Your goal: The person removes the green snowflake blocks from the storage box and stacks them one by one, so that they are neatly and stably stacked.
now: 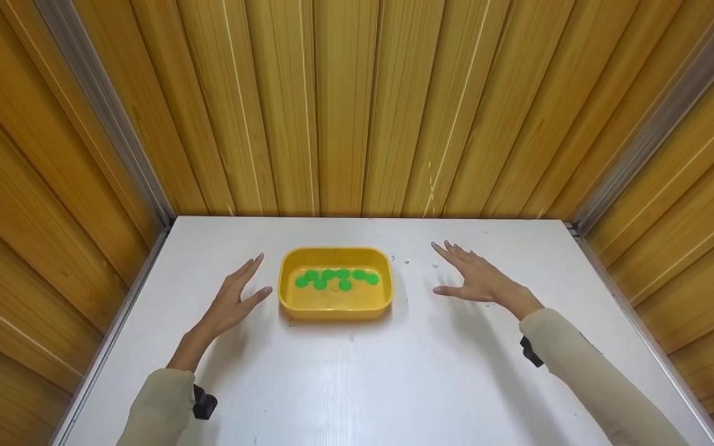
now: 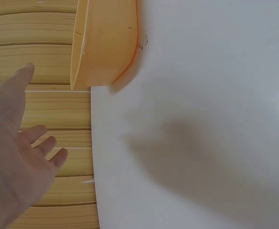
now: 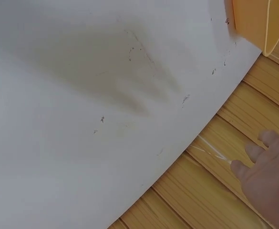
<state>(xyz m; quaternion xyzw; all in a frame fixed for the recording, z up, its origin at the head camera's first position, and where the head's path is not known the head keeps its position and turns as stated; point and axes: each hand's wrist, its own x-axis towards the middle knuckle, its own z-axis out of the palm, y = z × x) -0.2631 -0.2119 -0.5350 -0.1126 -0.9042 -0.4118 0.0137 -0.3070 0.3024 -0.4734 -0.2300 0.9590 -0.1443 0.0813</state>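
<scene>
A yellow rectangular tray (image 1: 335,314) with rounded corners rests on the white table. Inside it lie several small green round pieces with scalloped edges (image 1: 344,285), mostly toward the back; their exact kind cannot be made out. My left hand (image 1: 233,303) hovers just left of the tray, fingers extended and thumb spread, touching nothing. On the other side my right hand (image 1: 478,275) is held above the table, farther from the tray, its fingers spread apart. The left wrist view shows the outer wall of the tray (image 2: 108,43) beyond the thumb.
The white table (image 1: 344,384) meets wood-patterned panels (image 1: 344,111) at the back, with similar panels on both sides. Grey metal posts (image 1: 109,105) stand at the back corners. Small dark marks dot the tabletop right of the tray. Both hands cast shadows.
</scene>
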